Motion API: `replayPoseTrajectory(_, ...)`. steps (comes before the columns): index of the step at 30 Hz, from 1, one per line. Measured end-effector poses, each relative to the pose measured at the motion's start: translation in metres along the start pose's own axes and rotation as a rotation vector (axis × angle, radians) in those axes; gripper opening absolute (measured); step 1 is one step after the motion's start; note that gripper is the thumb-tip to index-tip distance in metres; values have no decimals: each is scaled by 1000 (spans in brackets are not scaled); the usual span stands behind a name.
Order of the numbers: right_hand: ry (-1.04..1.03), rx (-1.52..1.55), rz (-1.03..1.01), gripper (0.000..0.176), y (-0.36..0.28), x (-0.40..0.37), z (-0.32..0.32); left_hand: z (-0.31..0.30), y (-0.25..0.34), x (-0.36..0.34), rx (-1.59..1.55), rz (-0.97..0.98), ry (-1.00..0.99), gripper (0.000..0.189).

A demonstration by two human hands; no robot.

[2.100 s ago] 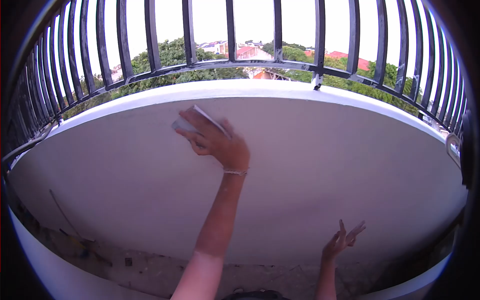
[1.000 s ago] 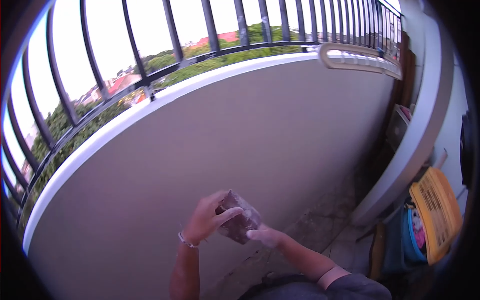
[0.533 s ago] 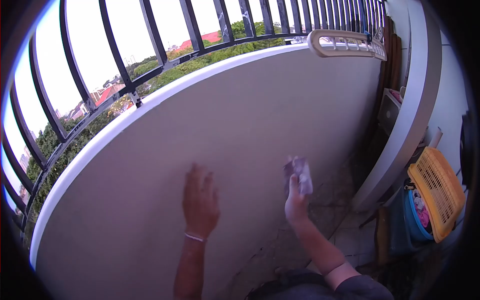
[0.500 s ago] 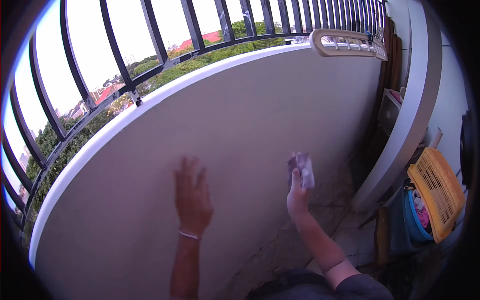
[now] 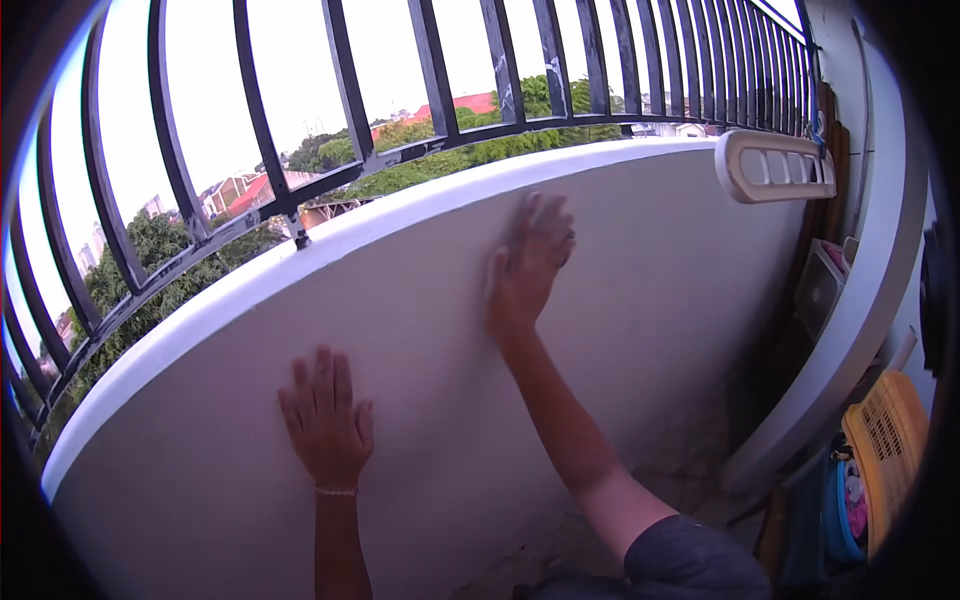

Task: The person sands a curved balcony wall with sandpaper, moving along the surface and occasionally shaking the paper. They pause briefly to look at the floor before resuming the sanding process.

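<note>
A dark metal railing [image 5: 433, 70] goes from nine o'clock over to two o'clock, and some of its bars have whitish marks. Behind it there are green trees [image 5: 158, 245] at ten o'clock and a red roof [image 5: 478, 104] at twelve. At two o'clock is a beige slotted plastic rack [image 5: 780, 190]. Toward three o'clock stands a pale pillar [image 5: 880, 300]. At four, a yellow slotted basket [image 5: 885, 450] leans tilted beside a blue tub [image 5: 840, 510], which contains pink cloth [image 5: 857, 505].

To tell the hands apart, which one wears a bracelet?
The left hand, the lower one: it wears a pale bracelet, while the right hand shows none.
</note>
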State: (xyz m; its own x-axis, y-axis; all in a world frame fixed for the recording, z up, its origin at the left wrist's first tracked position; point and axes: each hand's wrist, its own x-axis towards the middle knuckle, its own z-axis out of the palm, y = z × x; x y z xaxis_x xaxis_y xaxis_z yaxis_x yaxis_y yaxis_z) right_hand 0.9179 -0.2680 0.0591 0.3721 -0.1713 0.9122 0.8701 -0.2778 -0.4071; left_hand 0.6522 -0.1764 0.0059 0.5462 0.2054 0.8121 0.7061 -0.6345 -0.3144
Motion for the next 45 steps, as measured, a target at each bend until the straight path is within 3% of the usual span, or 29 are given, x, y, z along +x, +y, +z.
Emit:
replayPoseTrajectory(4,-255,91,-255,60,10,-43,-11,5,-1,-5,17,6,-3,63)
replayPoseTrajectory(7,-307,-44,-385,55,50,-37,-18,6,-1,-6,41,12,29,61)
replayPoseTrajectory(10,-216,1,-367,54,54,-5,-15,7,1,-6,60,15,56,61)
replayPoseTrajectory(16,-58,-64,-132,57,19,35,-1,10,3,-5,54,2,87,63)
replayPoseTrajectory(22,-401,101,-574,56,28,-50,-20,16,6,-9,35,-55,107,54)
replayPoseTrajectory(25,-357,-10,-509,54,88,-49,-20,14,1,-15,91,-15,106,54)
replayPoseTrajectory(26,-311,-2,-390,56,100,-33,-24,14,2,-14,104,-18,110,54)
replayPoseTrajectory(30,-111,-54,-127,64,82,37,-16,12,8,-7,139,-15,129,54)
replayPoseTrajectory(33,-191,-156,-213,71,40,35,-9,13,10,-5,143,-16,145,54)
replayPoseTrajectory(35,-364,-4,-379,77,16,8,-15,13,10,-7,136,-20,148,54)
replayPoseTrajectory(38,-465,140,-581,77,30,-45,-17,15,7,-11,114,-18,143,54)
replayPoseTrajectory(40,-418,-47,-630,67,76,-71,-16,17,2,-19,110,-17,135,54)
replayPoseTrajectory(42,-358,-170,-479,59,134,-66,-16,20,0,-25,107,-12,141,54)
replayPoseTrajectory(44,-253,-47,-207,59,148,-28,-22,21,3,-26,93,-27,147,53)
replayPoseTrajectory(45,-203,-40,-185,60,140,-10,-18,21,5,-24,77,-33,147,53)
